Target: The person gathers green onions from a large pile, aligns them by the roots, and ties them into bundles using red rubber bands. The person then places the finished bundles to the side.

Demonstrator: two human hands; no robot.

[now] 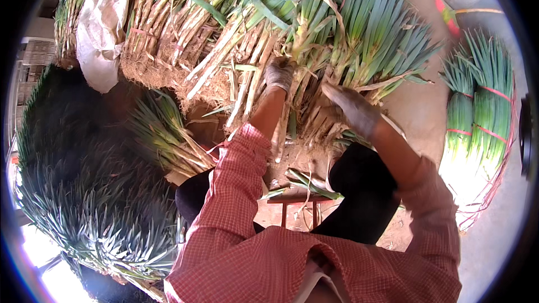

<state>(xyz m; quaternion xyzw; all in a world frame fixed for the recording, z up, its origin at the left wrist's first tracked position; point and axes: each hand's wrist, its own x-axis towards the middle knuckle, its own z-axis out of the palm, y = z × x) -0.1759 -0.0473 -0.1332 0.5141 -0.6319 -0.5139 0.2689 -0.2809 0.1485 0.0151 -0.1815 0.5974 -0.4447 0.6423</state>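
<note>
My left hand (278, 75), in a greyish work glove, is closed around the pale stalks of a few Welsh onions (300, 46) at the front of a large heap. My right hand (351, 105), gloved and slightly blurred, is to the right with its fingers apart. Beside its fingers are the brown outer leaves and roots of more untrimmed onions (313, 118). Nothing shows within its grasp, though its palm side is hidden. Loose long stalks (217, 59) lean downward left of my left hand.
Untidy rooted bundles (156, 46) line the back, with a white woven sack (101, 29) over them. A tall mass of green leaves (105, 210) rises at left. Tied, cleaned bundles (480, 122) lie at right. A small red metal stool (297, 200) sits between my knees.
</note>
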